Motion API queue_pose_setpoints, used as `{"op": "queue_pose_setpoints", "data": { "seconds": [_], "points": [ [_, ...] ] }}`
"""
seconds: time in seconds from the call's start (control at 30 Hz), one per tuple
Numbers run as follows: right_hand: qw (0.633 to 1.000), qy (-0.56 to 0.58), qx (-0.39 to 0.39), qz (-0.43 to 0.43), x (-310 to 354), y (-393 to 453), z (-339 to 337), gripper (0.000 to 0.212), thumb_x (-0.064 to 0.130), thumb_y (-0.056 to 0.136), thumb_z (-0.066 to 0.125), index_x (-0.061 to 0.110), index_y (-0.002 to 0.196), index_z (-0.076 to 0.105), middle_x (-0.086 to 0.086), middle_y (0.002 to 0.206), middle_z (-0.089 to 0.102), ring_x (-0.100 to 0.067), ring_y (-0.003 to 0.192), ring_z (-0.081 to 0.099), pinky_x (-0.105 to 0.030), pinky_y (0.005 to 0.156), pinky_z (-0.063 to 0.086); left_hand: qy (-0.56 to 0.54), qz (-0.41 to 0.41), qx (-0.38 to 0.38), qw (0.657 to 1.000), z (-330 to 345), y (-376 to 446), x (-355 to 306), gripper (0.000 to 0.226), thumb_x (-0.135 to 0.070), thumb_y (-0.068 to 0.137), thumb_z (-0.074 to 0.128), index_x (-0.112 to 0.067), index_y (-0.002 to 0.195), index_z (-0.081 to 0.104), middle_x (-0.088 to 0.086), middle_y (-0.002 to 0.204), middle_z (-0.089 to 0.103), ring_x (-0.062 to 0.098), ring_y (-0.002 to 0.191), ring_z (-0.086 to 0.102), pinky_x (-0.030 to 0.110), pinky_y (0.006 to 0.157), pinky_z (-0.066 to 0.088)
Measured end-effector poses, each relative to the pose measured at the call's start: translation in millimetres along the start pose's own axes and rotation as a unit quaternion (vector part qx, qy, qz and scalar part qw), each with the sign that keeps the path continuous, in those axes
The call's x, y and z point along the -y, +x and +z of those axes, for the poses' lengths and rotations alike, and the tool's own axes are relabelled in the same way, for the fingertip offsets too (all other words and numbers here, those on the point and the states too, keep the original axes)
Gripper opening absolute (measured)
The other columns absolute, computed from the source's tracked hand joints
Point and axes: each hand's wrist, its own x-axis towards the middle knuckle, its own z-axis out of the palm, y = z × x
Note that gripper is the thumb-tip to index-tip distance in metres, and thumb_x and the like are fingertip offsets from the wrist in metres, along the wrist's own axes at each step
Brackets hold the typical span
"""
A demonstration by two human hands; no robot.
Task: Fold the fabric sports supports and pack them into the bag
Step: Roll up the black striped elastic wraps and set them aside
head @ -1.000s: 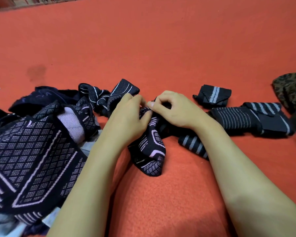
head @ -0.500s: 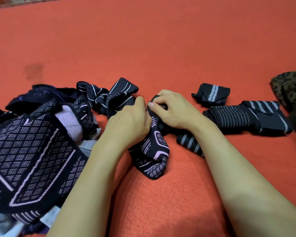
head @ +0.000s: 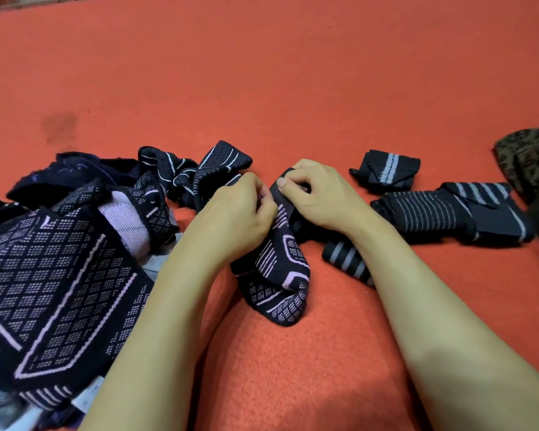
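A dark navy fabric support with pale lilac patterning lies on the red carpet in the centre. My left hand grips its upper edge from the left. My right hand pinches the same edge from the right, thumb on top. A heap of unfolded patterned supports sits at the left. Folded striped supports lie at the right: a small one and a larger bundle. Part of a camouflage bag shows at the right edge.
Another striped support lies under my right wrist. The red carpet stretches far ahead, with a dark stain at the left.
Both hands have shifted the held support slightly; its upper edge has been drawn up between the fingers and its lower end has slid a little toward me.
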Motion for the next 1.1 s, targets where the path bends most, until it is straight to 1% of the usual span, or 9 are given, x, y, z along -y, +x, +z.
{"op": "queue_pose_setpoints", "data": {
  "seconds": [0.07,0.17,0.27,0.33,0.43,0.6,0.83,0.97,1.1],
  "points": [
    [0.999,0.034,0.012,-0.003,2.5,-0.5,-3.2,0.032,0.029,0.105,0.055,0.015,0.080,0.070,0.001,0.095,0.062,-0.010,0.085,0.057,-0.018,0.075,0.038,0.008,-0.016,0.010,1.000,-0.1,-0.4,0.2,0.033,-0.054,0.095,0.063,-0.023,0.100,0.057,-0.010,0.085,0.063,0.013,0.081,0.060,0.031,0.064,0.040],
    [0.998,0.056,0.019,-0.013,5.0,-1.6,-7.1,0.032,0.033,0.106,0.054,0.024,0.080,0.069,0.009,0.092,0.059,-0.003,0.085,0.057,-0.016,0.076,0.038,0.051,-0.039,0.005,0.998,0.6,-1.4,-0.2,0.056,-0.068,0.083,0.071,-0.020,0.105,0.051,-0.007,0.089,0.062,0.022,0.088,0.061,0.040,0.076,0.050],
    [0.998,0.045,0.033,-0.023,6.2,-2.5,-6.0,0.030,0.031,0.106,0.054,0.032,0.081,0.070,0.006,0.096,0.060,-0.008,0.089,0.059,-0.023,0.081,0.042,0.100,-0.030,0.017,0.994,3.1,-1.8,1.0,0.051,-0.066,0.087,0.068,-0.020,0.101,0.050,0.002,0.092,0.066,0.031,0.095,0.064,0.042,0.076,0.050],
    [0.998,0.043,0.032,-0.029,5.9,-3.2,-5.7,0.031,0.031,0.106,0.054,0.035,0.079,0.068,0.004,0.096,0.060,-0.008,0.088,0.058,-0.019,0.079,0.041,0.094,-0.030,0.013,0.995,2.5,-2.3,1.2,0.053,-0.064,0.087,0.070,-0.017,0.106,0.051,0.006,0.100,0.068,0.033,0.100,0.065,0.045,0.081,0.052],
    [0.999,0.026,0.026,-0.029,4.2,-2.1,-6.3,0.030,0.033,0.106,0.054,0.025,0.082,0.070,0.006,0.095,0.058,-0.001,0.085,0.055,-0.009,0.073,0.034,0.064,-0.042,-0.011,0.997,-1.2,-2.6,0.9,0.062,-0.061,0.084,0.076,-0.013,0.113,0.048,0.009,0.107,0.069,0.034,0.104,0.065,0.047,0.085,0.052],
    [0.999,0.011,0.028,-0.040,4.5,-2.0,-4.6,0.034,0.033,0.107,0.054,0.045,0.075,0.058,0.006,0.096,0.059,0.003,0.085,0.054,-0.009,0.075,0.034,0.103,-0.038,0.042,0.993,-0.5,1.4,5.3,0.037,-0.055,0.096,0.064,-0.022,0.085,0.055,-0.001,0.078,0.058,0.026,0.082,0.057,0.037,0.069,0.036],
    [0.997,-0.025,0.051,-0.056,-4.2,-0.5,1.4,0.035,0.035,0.109,0.048,0.015,0.093,0.071,0.002,0.103,0.056,-0.012,0.093,0.057,-0.030,0.089,0.044,0.051,0.046,0.064,0.996,0.2,5.1,13.2,0.039,-0.040,0.105,0.054,-0.023,0.071,0.050,-0.005,0.067,0.055,0.007,0.065,0.051,0.030,0.058,0.033],
    [0.995,-0.044,0.062,-0.060,-6.7,-1.0,7.4,0.038,0.037,0.109,0.047,0.013,0.091,0.070,0.001,0.102,0.052,-0.016,0.091,0.057,-0.040,0.092,0.047,0.011,0.110,0.099,0.989,-8.5,3.4,26.5,0.033,-0.034,0.104,0.057,-0.017,0.076,0.059,0.002,0.069,0.059,0.014,0.065,0.053,0.037,0.063,0.040],
    [0.995,-0.042,0.062,-0.065,-5.9,-1.9,8.3,0.040,0.038,0.109,0.047,0.010,0.089,0.068,-0.001,0.102,0.053,-0.017,0.092,0.057,-0.041,0.092,0.047,-0.031,0.137,0.143,0.980,-22.2,-1.6,33.3,0.030,-0.032,0.105,0.058,-0.014,0.081,0.062,0.003,0.069,0.057,0.005,0.059,0.046,0.026,0.059,0.039]
  ]
}}
